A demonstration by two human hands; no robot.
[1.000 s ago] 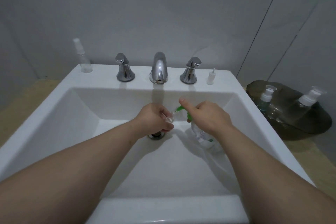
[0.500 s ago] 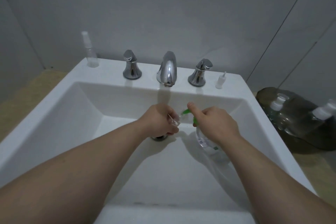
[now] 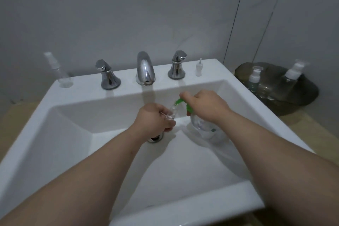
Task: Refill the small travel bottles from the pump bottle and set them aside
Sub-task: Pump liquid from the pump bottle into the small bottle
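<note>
Pump bottle (image 3: 203,127), clear with a green pump head, sits in the white sink (image 3: 73,101) under a person's right hand (image 3: 207,105), whose fingers curl over the pump. The left hand (image 3: 154,120) grips a small clear travel bottle (image 3: 172,113), tilted with its mouth at the green spout, above the drain (image 3: 156,138). A spray bottle (image 3: 62,75) stands on the back-left rim, and two capped bottles (image 3: 255,78) stand on a dark tray (image 3: 308,93) to the right.
</note>
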